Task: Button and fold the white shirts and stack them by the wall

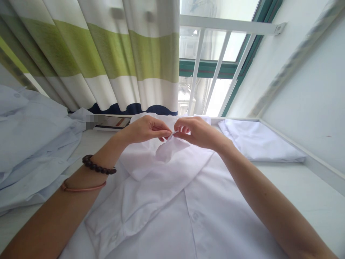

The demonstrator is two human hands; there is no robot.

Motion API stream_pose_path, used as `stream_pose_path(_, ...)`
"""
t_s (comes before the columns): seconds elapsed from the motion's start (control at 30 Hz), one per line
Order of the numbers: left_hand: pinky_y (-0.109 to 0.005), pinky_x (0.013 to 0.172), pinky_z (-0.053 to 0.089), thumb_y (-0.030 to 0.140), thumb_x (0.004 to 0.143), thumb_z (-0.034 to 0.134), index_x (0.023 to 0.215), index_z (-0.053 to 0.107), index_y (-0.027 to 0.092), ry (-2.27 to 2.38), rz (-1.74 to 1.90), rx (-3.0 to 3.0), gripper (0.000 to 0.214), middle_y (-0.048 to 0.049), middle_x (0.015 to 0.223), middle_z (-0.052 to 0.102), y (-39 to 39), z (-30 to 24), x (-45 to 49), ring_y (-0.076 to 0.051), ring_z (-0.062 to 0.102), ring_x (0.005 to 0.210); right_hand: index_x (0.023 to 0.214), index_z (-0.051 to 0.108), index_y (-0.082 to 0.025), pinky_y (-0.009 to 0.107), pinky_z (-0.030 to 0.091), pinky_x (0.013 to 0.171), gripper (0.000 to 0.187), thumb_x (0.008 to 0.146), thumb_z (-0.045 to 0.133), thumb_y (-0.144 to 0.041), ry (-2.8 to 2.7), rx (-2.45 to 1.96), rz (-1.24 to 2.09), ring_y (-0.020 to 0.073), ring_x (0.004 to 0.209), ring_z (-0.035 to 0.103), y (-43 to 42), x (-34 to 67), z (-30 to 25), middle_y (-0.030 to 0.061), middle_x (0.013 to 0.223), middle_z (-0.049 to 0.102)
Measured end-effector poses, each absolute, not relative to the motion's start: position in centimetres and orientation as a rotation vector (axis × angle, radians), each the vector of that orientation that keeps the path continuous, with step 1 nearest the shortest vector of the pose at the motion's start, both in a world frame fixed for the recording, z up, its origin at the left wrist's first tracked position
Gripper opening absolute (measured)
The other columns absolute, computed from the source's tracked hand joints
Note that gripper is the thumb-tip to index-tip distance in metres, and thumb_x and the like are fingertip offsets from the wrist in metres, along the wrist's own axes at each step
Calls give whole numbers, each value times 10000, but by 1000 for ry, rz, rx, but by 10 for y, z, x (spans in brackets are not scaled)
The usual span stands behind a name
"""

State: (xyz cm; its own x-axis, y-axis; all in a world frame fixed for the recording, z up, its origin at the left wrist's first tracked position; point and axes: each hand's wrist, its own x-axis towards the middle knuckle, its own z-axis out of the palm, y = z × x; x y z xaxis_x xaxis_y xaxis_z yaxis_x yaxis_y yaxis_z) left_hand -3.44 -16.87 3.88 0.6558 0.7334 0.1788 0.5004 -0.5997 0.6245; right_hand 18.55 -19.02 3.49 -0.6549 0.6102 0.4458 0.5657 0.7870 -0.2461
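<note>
A white buttoned garment, a shirt or coat [167, 219], lies spread on the white surface before me, one sleeve folded across its front. Near its far end my left hand [147, 128] pinches a small raised bit of the white cloth between thumb and fingers. Facing it, my right hand [198, 132] pinches the same bit from the other side, the fingertips of both hands almost touching. A flap of cloth [171, 148] hangs just below the fingertips. Which part of the garment is pinched, collar or otherwise, I cannot tell.
On the left lies a heap of white garments [32, 144]. A folded white garment [261, 140] rests at the right by the wall. Behind my left hand is a flat box-like item [113, 123]. A green-and-white curtain [107, 54] and a white railing [212, 24] stand at the back.
</note>
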Motion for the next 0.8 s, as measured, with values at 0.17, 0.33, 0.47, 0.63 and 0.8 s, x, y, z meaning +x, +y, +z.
stream_pose_path(0.17,-225,659,518,416,796,591,867,723,196,952,447,2241,266,-9,788,708,-171,43,-37,-150,671,726,880,646,-181,253,385,662,79,887,576,-217,-2551,-794,-34,131,735,585,-200,181,42,29,863,654)
stream_pose_path(0.33,-210,667,485,351,785,579,854,691,196,961,258,2285,203,2,800,689,-173,45,-34,-140,648,753,876,662,-181,252,376,638,79,871,606,-236,-2587,-840,-18,133,734,596,-199,177,38,30,883,660)
stream_pose_path(0.47,-208,619,455,299,760,566,776,608,175,985,226,2308,132,11,738,638,-175,45,-32,-132,616,704,883,656,-182,263,400,656,74,860,608,-234,-2573,-848,27,134,733,597,-198,175,35,25,880,657)
stream_pose_path(0.63,-223,603,446,225,759,478,756,548,175,967,206,2308,87,17,692,614,-180,44,-25,-126,599,650,903,631,-187,282,435,695,74,856,575,-199,-2577,-871,101,155,804,601,-198,173,32,33,930,649)
stream_pose_path(0.8,-234,613,461,202,737,468,763,519,176,975,288,2250,64,13,666,622,-178,40,-25,-137,617,657,936,581,-183,301,470,712,125,889,522,-282,-2538,-978,342,176,866,619,-196,175,27,51,949,663)
